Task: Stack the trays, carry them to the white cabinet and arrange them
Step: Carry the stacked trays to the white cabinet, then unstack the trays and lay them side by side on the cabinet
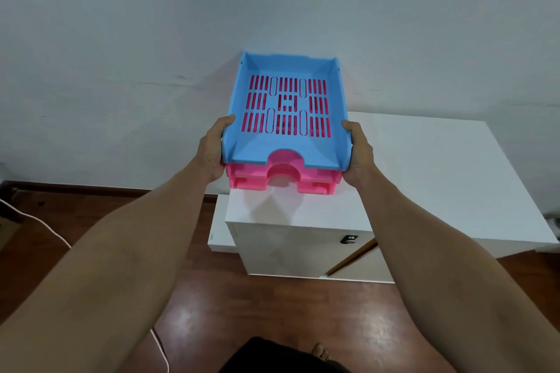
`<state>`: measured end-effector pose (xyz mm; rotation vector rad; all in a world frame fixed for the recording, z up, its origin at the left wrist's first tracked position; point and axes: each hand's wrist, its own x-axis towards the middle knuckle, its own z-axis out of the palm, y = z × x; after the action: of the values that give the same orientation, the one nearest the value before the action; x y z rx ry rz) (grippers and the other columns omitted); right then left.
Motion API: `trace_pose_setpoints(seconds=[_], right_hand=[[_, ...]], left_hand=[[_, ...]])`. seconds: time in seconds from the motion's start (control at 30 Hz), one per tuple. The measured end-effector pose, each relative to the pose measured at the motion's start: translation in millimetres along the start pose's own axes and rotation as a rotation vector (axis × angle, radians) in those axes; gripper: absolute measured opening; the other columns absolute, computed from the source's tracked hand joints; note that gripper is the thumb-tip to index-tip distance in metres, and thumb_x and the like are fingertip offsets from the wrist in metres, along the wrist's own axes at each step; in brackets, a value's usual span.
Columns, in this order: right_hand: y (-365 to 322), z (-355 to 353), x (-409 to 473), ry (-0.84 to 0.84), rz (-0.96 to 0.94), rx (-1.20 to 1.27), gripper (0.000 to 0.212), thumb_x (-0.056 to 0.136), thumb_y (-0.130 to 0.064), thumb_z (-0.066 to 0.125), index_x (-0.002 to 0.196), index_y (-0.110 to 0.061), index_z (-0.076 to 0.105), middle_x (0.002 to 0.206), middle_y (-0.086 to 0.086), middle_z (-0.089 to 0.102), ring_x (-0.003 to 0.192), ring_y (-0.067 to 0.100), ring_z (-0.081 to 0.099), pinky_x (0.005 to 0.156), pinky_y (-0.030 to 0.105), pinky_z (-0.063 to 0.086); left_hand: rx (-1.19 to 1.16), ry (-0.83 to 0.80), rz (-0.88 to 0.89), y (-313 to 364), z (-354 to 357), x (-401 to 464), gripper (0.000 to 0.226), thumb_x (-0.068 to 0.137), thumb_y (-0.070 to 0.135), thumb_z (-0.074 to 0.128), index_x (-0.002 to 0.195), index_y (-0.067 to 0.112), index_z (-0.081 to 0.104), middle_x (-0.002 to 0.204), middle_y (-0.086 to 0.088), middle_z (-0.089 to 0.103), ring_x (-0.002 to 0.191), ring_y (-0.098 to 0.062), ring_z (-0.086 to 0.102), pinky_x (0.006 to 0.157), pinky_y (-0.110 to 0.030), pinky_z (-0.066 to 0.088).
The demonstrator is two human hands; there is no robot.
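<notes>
A blue slotted tray (251,148) sits on top of pink trays (251,182) in one stack. I hold the stack out in front of me, above the left part of the white cabinet's top (424,166). My left hand (212,151) grips the stack's left side and my right hand (357,154) grips its right side, thumbs on the blue rim. Pink shows through the slots of the blue tray. How many pink trays lie below is hard to tell. Whether the stack's far end touches the cabinet is hidden.
The white cabinet stands against a pale wall (121,39), with a small lock (348,239) on its front. A wooden floor (272,312) lies below. A white cable (36,218) runs across the floor at the left. My foot (319,351) shows at the bottom.
</notes>
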<state>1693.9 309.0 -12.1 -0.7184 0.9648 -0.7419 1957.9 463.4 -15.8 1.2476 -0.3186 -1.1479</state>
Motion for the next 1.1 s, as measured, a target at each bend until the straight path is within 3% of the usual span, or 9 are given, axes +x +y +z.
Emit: trace_pose_setpoints(seconds=[0.13,0.33,0.43,0.5,0.6,0.67,0.73,0.87,1.1], right_hand=[[-0.9,1.2,0.3,0.010,0.026,0.007,0.074,0.072,-0.044,0.084,0.137,-0.014,0.066,0.132,0.013,0.073,0.121,0.038,0.071,0.094,0.049,0.060],[-6.4,3.5,0.3,0.017,0.062,-0.050,0.073,0.075,-0.050,0.079,0.139,-0.016,0.065,0.135,0.011,0.072,0.128,0.037,0.066,0.098,0.048,0.058],[-16.1,10.2,-8.2,0.035,0.024,-0.143,0.055,0.086,-0.048,0.072,0.130,-0.015,0.069,0.124,0.009,0.077,0.112,0.032,0.075,0.095,0.046,0.060],[-24.7,17.5,-16.6,0.105,-0.049,-0.259,0.028,0.096,-0.039,0.067,0.107,-0.014,0.072,0.100,0.004,0.082,0.088,0.023,0.079,0.083,0.038,0.064],[-26.1,27.8,-23.5,0.269,-0.279,-0.524,0.031,0.100,-0.029,0.059,0.078,-0.009,0.053,0.068,-0.002,0.063,0.053,0.008,0.062,0.057,0.025,0.049],[-20.1,32.3,-29.3,0.333,-0.393,-0.658,0.033,0.094,-0.042,0.055,0.073,-0.022,0.040,0.075,0.000,0.051,0.062,0.015,0.055,0.061,0.028,0.042],[-11.3,34.6,-34.8,0.354,-0.417,-0.713,0.029,0.088,-0.046,0.052,0.071,-0.031,0.033,0.083,-0.002,0.052,0.070,0.018,0.058,0.063,0.031,0.043],[-5.7,34.8,-44.9,0.321,-0.437,-0.793,0.012,0.091,-0.013,0.045,0.080,-0.013,0.050,0.074,-0.001,0.060,0.062,0.016,0.058,0.054,0.026,0.042],[-19.0,32.4,-55.3,0.284,-0.447,-0.757,0.031,0.093,0.004,0.033,0.079,-0.014,0.054,0.074,-0.004,0.058,0.058,0.007,0.052,0.044,0.013,0.036]], left_hand=[[-0.015,-0.023,-0.006,1.3,-0.3,-0.6,0.063,0.085,0.049,0.067,0.138,0.014,0.061,0.142,-0.019,0.061,0.108,-0.034,0.066,0.091,-0.048,0.056],[0.005,-0.034,-0.007,1.1,0.9,-2.2,0.056,0.090,0.052,0.062,0.135,0.017,0.063,0.131,-0.017,0.068,0.107,-0.034,0.067,0.099,-0.053,0.052],[0.046,-0.015,-0.019,5.7,3.0,-6.2,0.052,0.090,0.052,0.063,0.131,0.020,0.066,0.133,-0.016,0.068,0.108,-0.033,0.069,0.102,-0.055,0.050],[0.073,0.025,-0.013,11.2,6.1,-10.6,0.046,0.092,0.048,0.065,0.127,0.019,0.067,0.127,-0.013,0.073,0.106,-0.032,0.071,0.100,-0.052,0.055],[0.169,0.141,0.056,19.7,12.9,-17.4,0.025,0.094,0.037,0.067,0.110,0.018,0.071,0.106,-0.006,0.079,0.092,-0.026,0.076,0.075,-0.038,0.063],[0.217,0.205,0.141,23.8,16.2,-20.3,0.012,0.094,0.028,0.071,0.098,0.016,0.071,0.095,-0.002,0.078,0.083,-0.021,0.077,0.064,-0.031,0.061],[0.261,0.209,0.206,26.3,18.9,-25.1,0.007,0.094,0.023,0.071,0.093,0.016,0.072,0.092,0.000,0.078,0.078,-0.016,0.077,0.063,-0.028,0.060],[0.391,0.186,0.270,22.8,21.1,-34.1,0.017,0.092,0.005,0.062,0.097,0.016,0.074,0.091,0.004,0.076,0.079,-0.012,0.075,0.065,-0.026,0.059],[0.578,0.232,0.350,28.0,38.1,-49.7,0.030,0.096,0.004,0.048,0.108,0.019,0.070,0.088,0.010,0.070,0.078,-0.006,0.068,0.065,-0.024,0.057]])
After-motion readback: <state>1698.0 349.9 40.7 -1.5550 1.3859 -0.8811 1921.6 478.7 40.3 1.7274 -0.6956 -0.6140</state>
